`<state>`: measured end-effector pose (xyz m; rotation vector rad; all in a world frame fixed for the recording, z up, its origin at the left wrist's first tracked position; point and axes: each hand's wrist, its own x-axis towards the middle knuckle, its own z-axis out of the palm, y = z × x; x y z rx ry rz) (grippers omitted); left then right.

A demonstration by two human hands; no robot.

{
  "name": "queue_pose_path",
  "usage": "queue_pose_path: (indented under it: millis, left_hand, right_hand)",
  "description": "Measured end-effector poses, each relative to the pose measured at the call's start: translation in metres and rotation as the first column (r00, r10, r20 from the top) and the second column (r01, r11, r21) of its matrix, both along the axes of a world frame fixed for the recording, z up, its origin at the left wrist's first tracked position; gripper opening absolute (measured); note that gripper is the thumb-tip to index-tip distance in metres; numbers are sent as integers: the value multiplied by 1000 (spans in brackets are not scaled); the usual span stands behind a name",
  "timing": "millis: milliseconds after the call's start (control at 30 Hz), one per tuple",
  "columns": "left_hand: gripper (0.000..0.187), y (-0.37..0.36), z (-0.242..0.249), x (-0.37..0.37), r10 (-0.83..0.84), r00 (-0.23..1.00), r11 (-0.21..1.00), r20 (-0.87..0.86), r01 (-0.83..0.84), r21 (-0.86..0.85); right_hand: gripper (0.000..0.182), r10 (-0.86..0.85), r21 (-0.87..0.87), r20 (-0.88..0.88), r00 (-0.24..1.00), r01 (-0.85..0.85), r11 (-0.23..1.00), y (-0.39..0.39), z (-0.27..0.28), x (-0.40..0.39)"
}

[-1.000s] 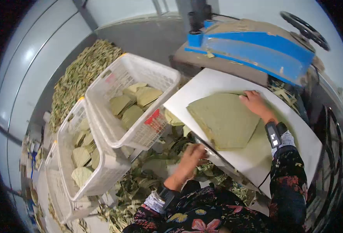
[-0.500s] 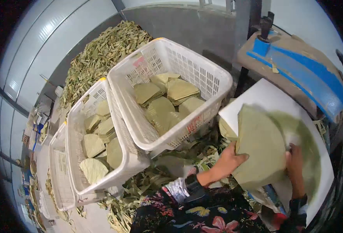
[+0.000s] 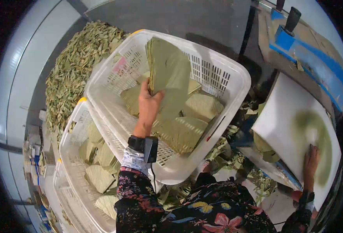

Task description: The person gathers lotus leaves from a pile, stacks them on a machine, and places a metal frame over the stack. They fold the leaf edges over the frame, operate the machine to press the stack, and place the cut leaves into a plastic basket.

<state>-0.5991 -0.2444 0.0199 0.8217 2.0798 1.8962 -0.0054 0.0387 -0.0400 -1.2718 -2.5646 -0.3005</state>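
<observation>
1. Markings: One pink patch (image 3: pixel 119 65) is showing on the inner wall of the first crate (image 3: pixel 167 172); any lettering on it is appearing too blurred to read. One wrist device (image 3: pixel 151 149) is sitting above the left hand; its display is not showing legibly.

2. Crates, quantity three: The first crate, the second crate (image 3: pixel 72 145) and the third crate (image 3: pixel 64 192) are standing side by side, all white. Each one is bearing a yellow piece at its upper corner.

3. Crate contents: At least three cut stacks (image 3: pixel 204 105) are lying in the first crate; at least four smaller bundles (image 3: pixel 100 178) are lying in the second.

4. Left hand (image 3: pixel 150 103), quantity one: It is pinching one leaf stack (image 3: pixel 170 72) at the edge, with the thumb lying across the near face.

5. Leaf stack, position: It is standing tilted, broad face outward, over the first crate. Whether its lower end is touching the stacks beneath cannot be told.

6. Right hand (image 3: pixel 311 159), quantity one: It is resting on the white board (image 3: pixel 276 108) with fingers extending close together, beside a green stain (image 3: pixel 323 155).

7. Surroundings: One blue machine (image 3: pixel 319 64) is standing behind the board, with two black handles (image 3: pixel 293 18) projecting upward. One leaf heap (image 3: pixel 82 73) is lying beyond the crates.
</observation>
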Motion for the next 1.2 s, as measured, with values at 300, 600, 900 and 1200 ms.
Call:
queue_pose_path:
  millis: [300, 600, 900, 1200]
  left_hand:
    - [51, 23, -109, -12, -74, 852, 992, 518, 10, 124]
    - [36, 25, -102, -21, -14, 988, 1000, 157, 11, 20]
    - [36, 138, 3, 213, -380, 900, 868, -213, 427, 255]
    - [31, 38, -56, 525, -964, 182, 173, 192, 983, -61]
  right_hand:
    - [37, -96, -77, -52, 994, 92, 993, -11, 15, -14]
    - [43, -280, -164, -289, 915, 241, 957, -46, -6, -11]
    - [38, 123, -189, -438, 891, -225, 956, -235, -8, -27]
    - [46, -582, -264, -518, 626, 530, 806, -409, -17, 212]
